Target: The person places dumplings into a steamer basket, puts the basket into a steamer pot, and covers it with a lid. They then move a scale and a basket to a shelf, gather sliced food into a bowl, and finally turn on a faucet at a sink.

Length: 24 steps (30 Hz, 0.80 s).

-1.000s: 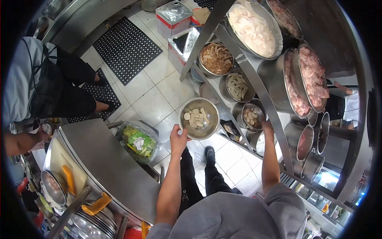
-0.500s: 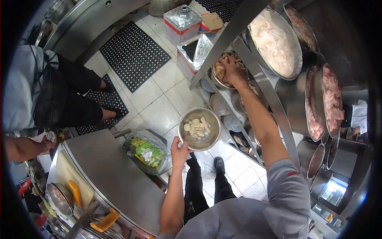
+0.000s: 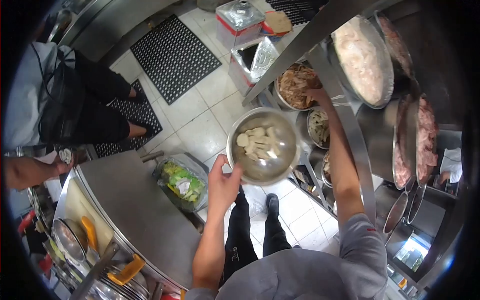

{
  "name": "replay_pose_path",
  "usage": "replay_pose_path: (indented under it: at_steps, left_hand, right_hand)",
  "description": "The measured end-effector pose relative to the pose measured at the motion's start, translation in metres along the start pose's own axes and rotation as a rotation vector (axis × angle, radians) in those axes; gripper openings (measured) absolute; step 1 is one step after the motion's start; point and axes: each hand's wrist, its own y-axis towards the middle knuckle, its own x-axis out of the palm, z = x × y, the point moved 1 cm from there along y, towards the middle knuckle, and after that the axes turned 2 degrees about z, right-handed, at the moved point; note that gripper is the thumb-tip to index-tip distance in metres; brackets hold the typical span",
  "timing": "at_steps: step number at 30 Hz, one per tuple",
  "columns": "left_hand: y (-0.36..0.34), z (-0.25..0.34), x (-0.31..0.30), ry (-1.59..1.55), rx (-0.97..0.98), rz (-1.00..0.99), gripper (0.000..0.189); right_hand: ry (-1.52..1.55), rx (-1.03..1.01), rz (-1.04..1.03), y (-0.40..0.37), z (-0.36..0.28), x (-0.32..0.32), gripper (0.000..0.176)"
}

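Note:
My left hand (image 3: 223,181) grips the near-left rim of a round steel bowl (image 3: 289,167). Pale, whitish cut pieces (image 3: 259,142) lie in its bottom. On the right, my right hand (image 3: 318,95) reaches over the rack frame to a round container of brown sliced food (image 3: 296,86). Its fingers are drawn together at the right side of the slices, and their tips are partly hidden, so what they hold does not show. Beside that container, nearer me, stands another with pale green-white strips (image 3: 318,126).
A metal bar (image 3: 305,52) runs beside my right arm. Large pans of pale meat (image 3: 362,60) and pink meat (image 3: 426,135) stand on the right. Left are a steel counter (image 3: 135,195) and a bag of green scraps (image 3: 182,185). A co-worker (image 3: 75,100) stands far left; tins (image 3: 252,62) sit on the floor.
The steel bowl has come up closer to the camera and slightly right. My right hand has shifted from the middle of the brown slices to their right side, uncovering more of them.

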Motion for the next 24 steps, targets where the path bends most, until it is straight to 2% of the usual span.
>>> replay_pose_path:
  at_steps: [2,4,6,8,9,10,12,13,15,16,18,22,23,24]
  left_hand:
    - [-0.042,0.063,-0.008,0.054,0.070,-0.030,0.016]
    - [-0.079,0.099,-0.022,0.208,0.353,-0.017,0.023]
    - [-0.101,0.105,-0.034,-0.088,0.572,-0.072,0.029]
    - [-0.106,0.143,-0.055,0.131,0.465,-0.399,0.031]
    - [-0.105,0.149,-0.003,0.256,0.828,0.396,0.032]
    - [-0.120,0.159,-0.009,0.047,0.692,0.242,0.035]
    - [-0.126,0.159,-0.010,-0.081,0.703,0.227,0.034]
    - [-0.130,0.160,-0.007,-0.091,0.714,0.225,0.034]
    - [-0.137,0.163,0.000,-0.104,0.630,0.411,0.033]
    - [-0.136,0.163,-0.002,-0.110,0.631,0.411,0.033]
    - [-0.132,0.163,-0.010,-0.138,0.696,0.287,0.034]
    - [-0.122,0.146,-0.022,0.061,0.764,0.378,0.035]
    - [-0.115,0.140,-0.030,0.110,0.607,0.334,0.018]
    - [-0.106,0.132,-0.038,0.156,0.456,0.290,0.017]
  right_hand:
    - [0.101,0.087,-0.074,-0.011,-0.026,-0.002,0.062]
    - [0.120,0.134,-0.124,-0.019,-0.042,-0.003,0.061]
    - [0.117,0.177,-0.163,-0.023,-0.058,-0.003,0.061]
    - [0.072,0.055,-0.067,-0.023,-0.053,0.002,0.057]
    - [0.158,0.187,-0.090,-0.030,-0.068,0.001,0.061]
    - [0.156,0.171,-0.069,-0.024,-0.072,0.003,0.061]
    - [0.147,0.116,-0.090,-0.027,-0.065,0.003,0.059]
    - [0.089,0.074,-0.048,-0.025,-0.062,0.004,0.059]
    - [0.131,0.047,-0.047,-0.023,-0.066,0.006,0.058]
    - [0.175,0.030,-0.050,-0.022,-0.067,0.007,0.057]
    - [0.177,0.029,-0.064,-0.024,-0.073,0.005,0.057]
    - [0.129,-0.010,-0.061,-0.025,-0.089,0.003,0.057]
    - [0.128,-0.003,-0.059,-0.025,-0.083,0.002,0.057]
    - [0.149,-0.006,-0.087,-0.020,-0.066,0.000,0.056]
